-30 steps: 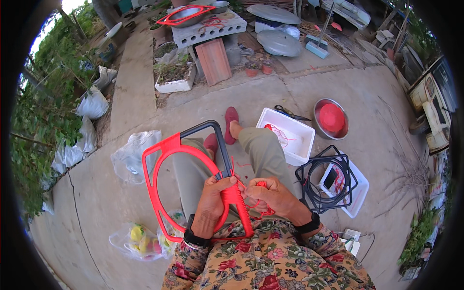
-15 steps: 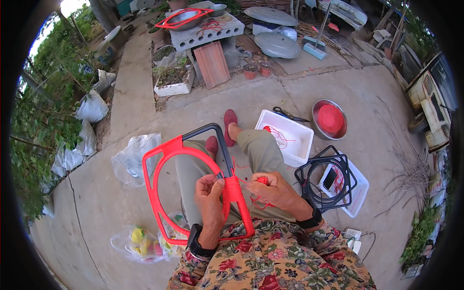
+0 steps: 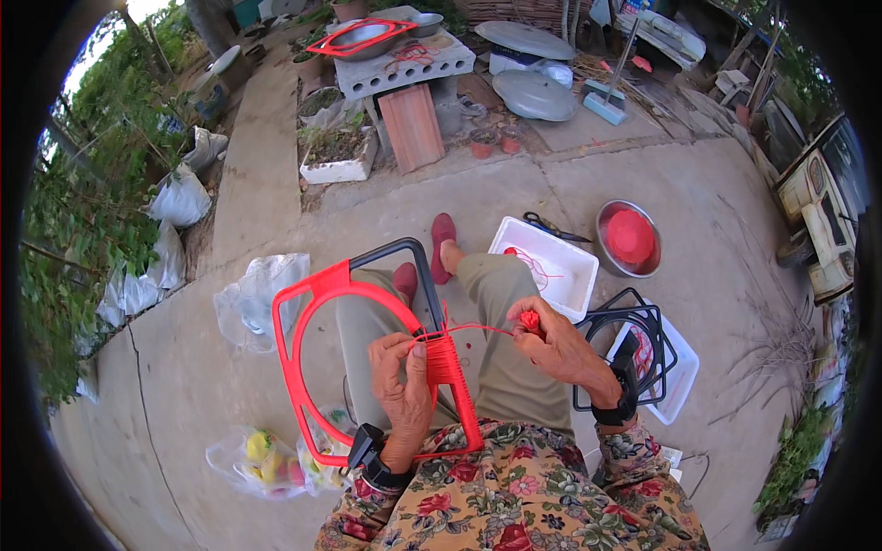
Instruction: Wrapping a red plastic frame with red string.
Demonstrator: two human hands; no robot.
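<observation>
Across my lap lies a frame [image 3: 308, 390] with a round opening, most of it wrapped in red cord and one upper corner bare black. My left hand [image 3: 400, 381] is closed at the edge of the wrapping, thumb and fingers pinching the red cord [image 3: 473, 326] against the bar. From there the strand runs fairly straight to my right hand [image 3: 560, 349]. That hand is closed around a small bundle of red cord [image 3: 530, 320], which pokes out between thumb and fingers. A short cord end stands up beside the bare black bar [image 3: 428, 280].
Right of my legs are a white foam box [image 3: 570, 275] with red cord, scissors [image 3: 551, 227], a metal bowl [image 3: 602, 220] holding something red, and black frames [image 3: 634, 298] over a white tray [image 3: 684, 367]. Plastic bags [image 3: 262, 298] lie left; a concrete block table [image 3: 404, 78] stands ahead.
My right hand has moved away from the frame, to the right and slightly up, with the cord bundle. The strand, slack before, is now drawn out. My left hand stays at the wrapping.
</observation>
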